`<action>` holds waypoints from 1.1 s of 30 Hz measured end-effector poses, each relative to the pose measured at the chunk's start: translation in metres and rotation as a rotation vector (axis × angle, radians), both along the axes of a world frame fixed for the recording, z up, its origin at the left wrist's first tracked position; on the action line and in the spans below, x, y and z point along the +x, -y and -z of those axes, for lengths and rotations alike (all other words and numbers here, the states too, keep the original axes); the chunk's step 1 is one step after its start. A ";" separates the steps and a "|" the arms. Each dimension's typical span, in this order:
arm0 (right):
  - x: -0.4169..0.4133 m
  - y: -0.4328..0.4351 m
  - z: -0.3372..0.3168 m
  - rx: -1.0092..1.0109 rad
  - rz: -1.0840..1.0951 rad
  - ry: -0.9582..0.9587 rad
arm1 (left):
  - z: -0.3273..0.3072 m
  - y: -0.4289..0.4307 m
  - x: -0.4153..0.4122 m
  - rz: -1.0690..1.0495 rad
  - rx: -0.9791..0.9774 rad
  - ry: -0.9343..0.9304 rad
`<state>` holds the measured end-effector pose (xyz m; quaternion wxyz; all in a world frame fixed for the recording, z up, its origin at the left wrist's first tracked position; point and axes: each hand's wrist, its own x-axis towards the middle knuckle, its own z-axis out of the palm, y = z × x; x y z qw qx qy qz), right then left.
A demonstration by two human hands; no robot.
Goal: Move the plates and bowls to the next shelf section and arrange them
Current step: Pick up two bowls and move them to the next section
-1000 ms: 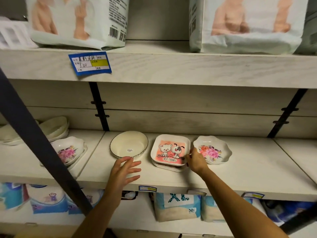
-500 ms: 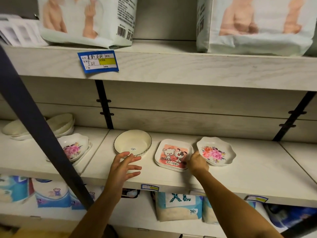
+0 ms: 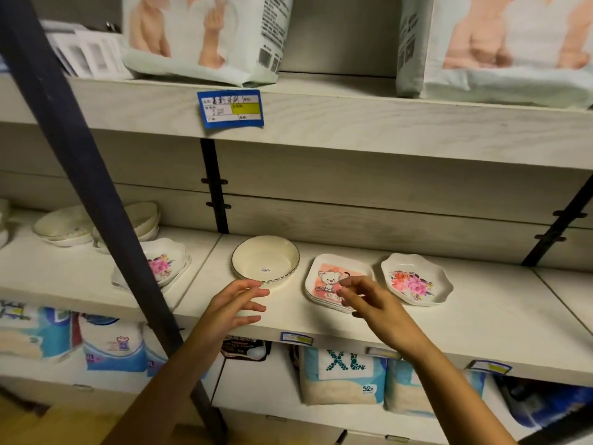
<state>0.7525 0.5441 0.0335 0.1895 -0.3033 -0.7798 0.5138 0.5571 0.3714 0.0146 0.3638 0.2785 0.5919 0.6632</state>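
On the middle shelf section stand a round cream bowl, a small stack of square cartoon plates and a scalloped floral dish. My left hand hovers open just in front of the cream bowl, holding nothing. Over the front of the square plates my right hand is open with spread fingers, holding nothing. In the left section lie another floral dish and stacked cream plates, partly hidden by a dark post.
A dark diagonal post crosses the left of the view. Diaper packs sit on the shelf above and more packs fill the shelf below. A blue price tag hangs on the upper shelf edge.
My right hand has let go of the square plates' edge and lifted back, fingers spread. The left hand stays open near the cream bowl. The camera moved closer.
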 end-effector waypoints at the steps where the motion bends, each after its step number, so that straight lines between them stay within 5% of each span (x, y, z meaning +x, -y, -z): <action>1: -0.002 0.011 -0.003 0.012 -0.011 -0.016 | 0.000 0.008 -0.004 0.012 -0.008 -0.007; 19: -0.208 0.242 -0.002 0.083 0.045 -0.115 | -0.007 0.208 -0.220 -0.013 -0.103 -0.062; 33: -0.347 0.288 -0.005 0.073 -0.084 -0.028 | -0.012 0.265 -0.341 -0.158 -0.156 0.019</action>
